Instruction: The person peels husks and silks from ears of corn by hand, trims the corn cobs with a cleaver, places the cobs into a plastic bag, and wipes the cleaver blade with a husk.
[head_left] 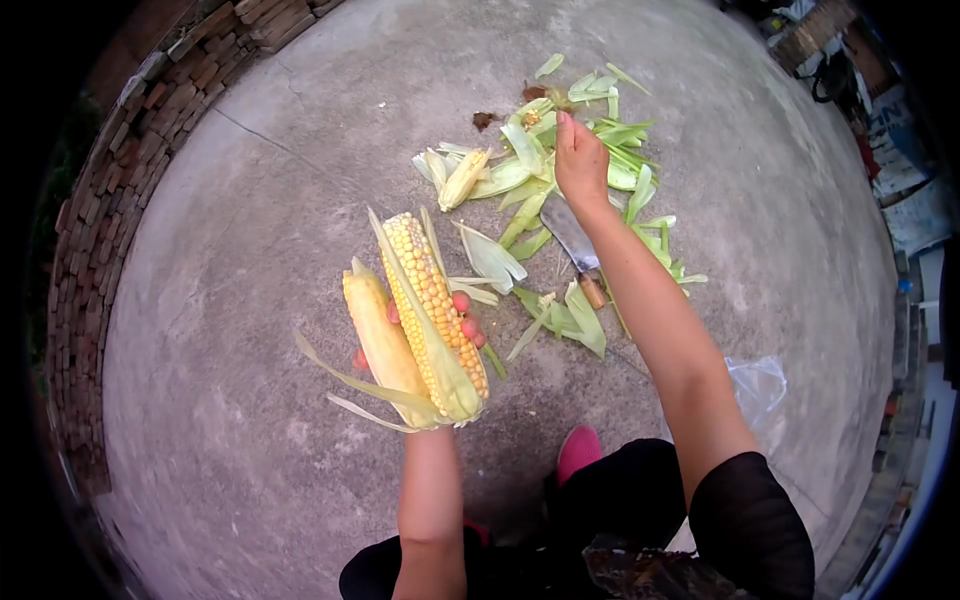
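My left hand (470, 328) is wrapped from below around two ears of corn, its fingertips showing between and beside them. One ear of corn (425, 275) has bare yellow kernels with husk strips at its base; the other ear (380, 335) is paler, its surface mostly covered by thin husk. My right hand (583, 160) is closed over the pile of green husks (520, 178), thumb uppermost; what its fingers hold is hidden. Below that wrist lies a cleaver (570, 232) with a wooden handle (592, 291), partly covered by the forearm.
A small pale ear in husk (463, 180) lies at the pile's left edge. Brown corn silk (484, 121) sits nearby on the concrete floor (270, 250). A clear plastic bag (757, 385) is beside my right arm. Stacked bricks (95, 280) line the left; my pink shoe (578, 452) is below.
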